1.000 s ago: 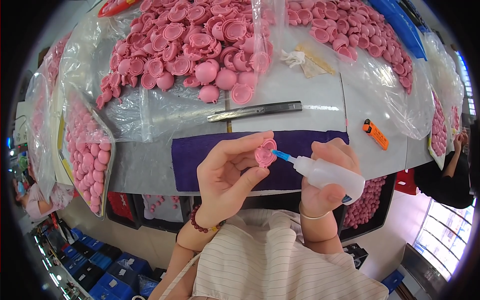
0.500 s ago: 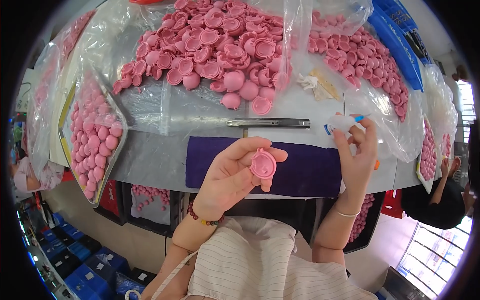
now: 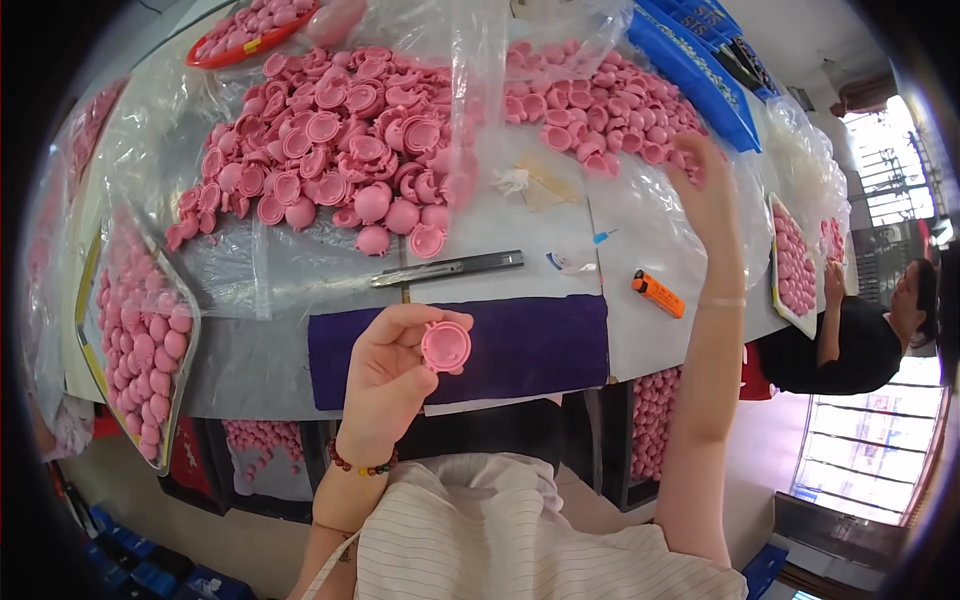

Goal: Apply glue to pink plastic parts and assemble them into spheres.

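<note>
My left hand (image 3: 388, 372) pinches a round pink plastic shell half (image 3: 446, 347) above the purple cloth (image 3: 540, 345), its hollow side facing up. My right arm is stretched far out to the right. At its end my right hand (image 3: 708, 185) is at the edge of the right-hand pile of pink shells (image 3: 630, 105), thumb and fingers apart and curved around the shells there. Whether it touches one is unclear. A small white squeeze bottle (image 3: 578, 254) with a blue needle tip lies on the table beyond the cloth.
A utility knife (image 3: 450, 268) lies beyond the cloth, an orange lighter (image 3: 658, 293) right of it. A large heap of pink shells (image 3: 330, 130) covers the back left. A tray of pink balls (image 3: 185, 400) stands at left, a blue bin (image 3: 700, 75) at back right. A person (image 3: 850, 340) sits at far right.
My right hand has put down the white squeeze bottle and reached away to the right-hand pile. My left hand still holds the pink shell half. The whole view has shifted rightward.
</note>
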`<action>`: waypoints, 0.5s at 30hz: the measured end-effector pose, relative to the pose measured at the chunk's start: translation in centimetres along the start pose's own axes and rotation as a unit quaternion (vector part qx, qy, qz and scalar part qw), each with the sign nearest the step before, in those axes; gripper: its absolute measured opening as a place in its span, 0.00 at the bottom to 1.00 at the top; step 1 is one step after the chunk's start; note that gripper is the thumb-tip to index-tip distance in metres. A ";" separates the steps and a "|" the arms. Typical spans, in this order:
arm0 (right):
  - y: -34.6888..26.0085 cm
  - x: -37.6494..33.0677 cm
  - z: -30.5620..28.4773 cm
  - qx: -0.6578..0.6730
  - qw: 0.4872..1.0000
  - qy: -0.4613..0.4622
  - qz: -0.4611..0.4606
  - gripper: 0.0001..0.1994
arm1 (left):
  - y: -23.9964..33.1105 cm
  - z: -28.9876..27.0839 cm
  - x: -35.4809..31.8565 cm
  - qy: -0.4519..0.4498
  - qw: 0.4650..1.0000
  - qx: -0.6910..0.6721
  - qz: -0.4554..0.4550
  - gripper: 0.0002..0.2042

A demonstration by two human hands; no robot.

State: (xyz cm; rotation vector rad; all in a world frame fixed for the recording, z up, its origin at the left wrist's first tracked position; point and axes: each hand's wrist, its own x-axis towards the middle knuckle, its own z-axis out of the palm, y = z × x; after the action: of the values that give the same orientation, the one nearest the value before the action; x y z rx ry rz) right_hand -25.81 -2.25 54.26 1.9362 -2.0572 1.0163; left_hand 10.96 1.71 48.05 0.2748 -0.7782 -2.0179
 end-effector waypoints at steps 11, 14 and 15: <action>-5.3 -1.7 -2.1 0.324 0.908 -0.031 0.265 0.08 | 0.1 0.1 -0.2 0.040 0.999 0.029 0.000 0.24; -10.1 -7.1 -4.2 0.479 0.816 -0.226 0.231 0.08 | 0.0 1.1 0.2 0.029 0.998 0.054 -0.008 0.23; -13.1 -8.6 -3.0 0.455 0.814 -0.271 0.238 0.07 | 0.1 1.2 0.3 0.024 0.997 0.073 -0.015 0.22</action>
State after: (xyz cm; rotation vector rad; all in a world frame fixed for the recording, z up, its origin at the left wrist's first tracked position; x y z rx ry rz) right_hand -13.33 7.34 56.86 2.3467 -2.7882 2.0748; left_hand 10.29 1.90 49.14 0.4198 -0.8977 -1.9772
